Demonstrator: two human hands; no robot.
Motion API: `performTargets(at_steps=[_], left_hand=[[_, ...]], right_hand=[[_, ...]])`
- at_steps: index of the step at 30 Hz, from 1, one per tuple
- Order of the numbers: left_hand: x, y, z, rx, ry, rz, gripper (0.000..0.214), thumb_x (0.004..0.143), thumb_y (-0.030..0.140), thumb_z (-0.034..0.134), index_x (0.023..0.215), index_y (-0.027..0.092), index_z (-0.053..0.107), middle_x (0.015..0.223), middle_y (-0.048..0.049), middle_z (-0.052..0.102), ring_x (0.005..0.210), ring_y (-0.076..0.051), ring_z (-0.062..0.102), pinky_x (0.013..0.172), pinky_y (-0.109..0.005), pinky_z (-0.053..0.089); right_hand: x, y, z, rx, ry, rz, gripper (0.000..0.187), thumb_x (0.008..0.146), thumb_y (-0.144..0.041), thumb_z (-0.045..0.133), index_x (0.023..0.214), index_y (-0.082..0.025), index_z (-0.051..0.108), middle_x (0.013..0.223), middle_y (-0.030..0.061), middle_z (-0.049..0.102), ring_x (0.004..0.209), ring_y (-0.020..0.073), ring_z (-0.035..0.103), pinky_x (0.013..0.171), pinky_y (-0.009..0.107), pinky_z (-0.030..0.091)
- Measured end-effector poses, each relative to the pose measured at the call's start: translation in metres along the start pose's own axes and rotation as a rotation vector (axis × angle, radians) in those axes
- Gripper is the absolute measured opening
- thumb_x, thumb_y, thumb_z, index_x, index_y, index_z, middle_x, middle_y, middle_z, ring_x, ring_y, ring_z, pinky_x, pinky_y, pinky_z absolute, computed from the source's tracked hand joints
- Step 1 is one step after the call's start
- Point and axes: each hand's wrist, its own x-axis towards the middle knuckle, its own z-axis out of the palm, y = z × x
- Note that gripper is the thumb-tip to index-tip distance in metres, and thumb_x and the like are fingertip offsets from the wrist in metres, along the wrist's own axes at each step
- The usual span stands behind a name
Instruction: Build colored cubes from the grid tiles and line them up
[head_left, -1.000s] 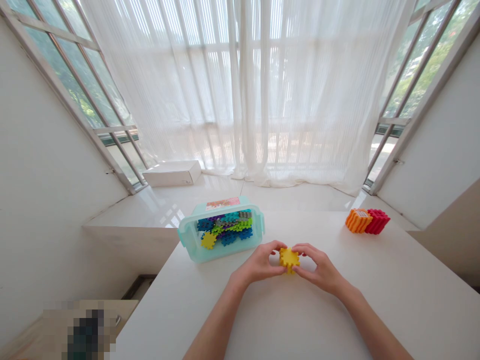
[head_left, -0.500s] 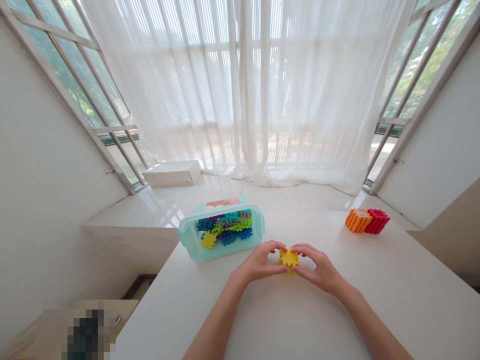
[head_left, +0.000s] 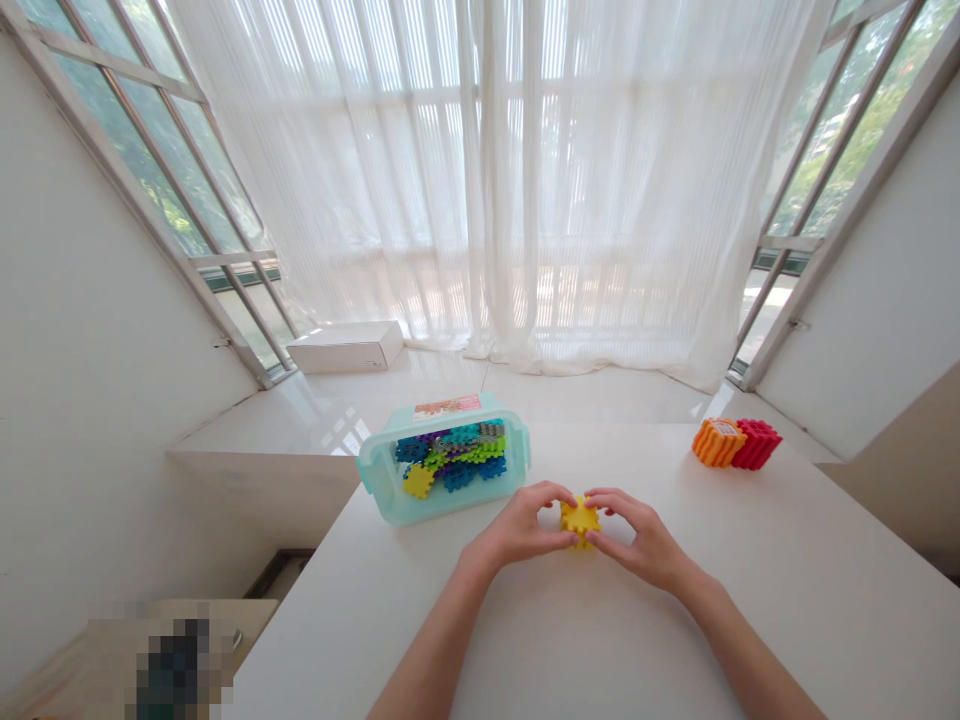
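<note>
Yellow notched building tiles (head_left: pixel 580 519) form a small stack or block on the white table, between my two hands. My left hand (head_left: pixel 527 524) grips its left side, thumb in front and fingers behind. From the right, my right hand (head_left: pixel 639 538) pinches the same block in a mirrored way. The fingertips cover parts of its edges, so how the tiles join cannot be made out. Left of my hands stands a mint plastic bin (head_left: pixel 390 506) holding blue, green, purple and grey tiles, with one yellow tile (head_left: pixel 418 481) near its front.
An orange tile stack (head_left: pixel 718 443) and a red tile stack (head_left: pixel 756 444) stand side by side at the table's (head_left: pixel 750 570) far right. A white box (head_left: pixel 345 346) lies on the ledge before the sheer curtain (head_left: pixel 600 200). A blurred dark object (head_left: pixel 176 660) is at lower left.
Both hands keep their hold on the yellow block, almost unmoved. The whole view has shifted very slightly.
</note>
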Motion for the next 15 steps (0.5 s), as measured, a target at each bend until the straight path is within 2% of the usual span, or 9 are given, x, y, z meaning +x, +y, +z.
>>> performTargets(at_steps=[6, 8, 11, 13, 15], left_hand=[[0.000, 0.006, 0.000, 0.019, 0.013, -0.001, 0.048, 0.071, 0.034, 0.079, 0.113, 0.023, 0.062, 0.117, -0.0062, 0.066, 0.104, -0.020, 0.062, 0.089, -0.033, 0.051], [0.000, 0.009, -0.003, 0.035, 0.076, 0.012, 0.041, 0.074, 0.037, 0.076, 0.110, 0.022, 0.063, 0.113, -0.0054, 0.067, 0.101, -0.019, 0.062, 0.088, -0.032, 0.051], [-0.001, 0.010, -0.015, 0.151, 0.293, -0.010, 0.019, 0.087, 0.038, 0.062, 0.088, 0.020, 0.066, 0.091, -0.0036, 0.071, 0.085, -0.017, 0.065, 0.079, -0.029, 0.052], [-0.006, 0.007, -0.030, 0.284, 0.504, -0.068, 0.025, 0.092, 0.038, 0.054, 0.079, 0.020, 0.064, 0.080, -0.0031, 0.069, 0.075, -0.017, 0.064, 0.074, -0.030, 0.052], [-0.014, 0.000, -0.048, 0.405, 0.704, -0.128, 0.022, 0.093, 0.036, 0.050, 0.082, 0.022, 0.064, 0.082, -0.0040, 0.068, 0.078, -0.020, 0.063, 0.077, -0.034, 0.052]], right_hand=[[0.001, 0.000, -0.001, 0.005, 0.006, 0.001, 0.033, 0.087, -0.031, 0.062, 0.120, -0.025, 0.059, 0.121, 0.0105, 0.065, 0.107, 0.0265, 0.064, 0.085, 0.042, 0.058], [0.002, 0.000, -0.002, 0.017, 0.034, 0.009, 0.033, 0.090, -0.033, 0.059, 0.122, -0.025, 0.058, 0.121, 0.0103, 0.065, 0.106, 0.0258, 0.064, 0.084, 0.041, 0.058], [0.002, 0.002, -0.004, 0.032, 0.103, 0.036, 0.028, 0.094, -0.036, 0.053, 0.118, -0.024, 0.059, 0.117, 0.0101, 0.066, 0.101, 0.0244, 0.065, 0.083, 0.040, 0.058], [0.003, 0.003, -0.005, 0.036, 0.151, 0.051, 0.027, 0.096, -0.038, 0.049, 0.115, -0.023, 0.061, 0.113, 0.0100, 0.067, 0.097, 0.0239, 0.066, 0.081, 0.039, 0.059], [0.003, 0.004, -0.006, 0.040, 0.186, 0.056, 0.027, 0.097, -0.040, 0.048, 0.112, -0.023, 0.062, 0.110, 0.0098, 0.068, 0.094, 0.0237, 0.067, 0.079, 0.039, 0.059]])
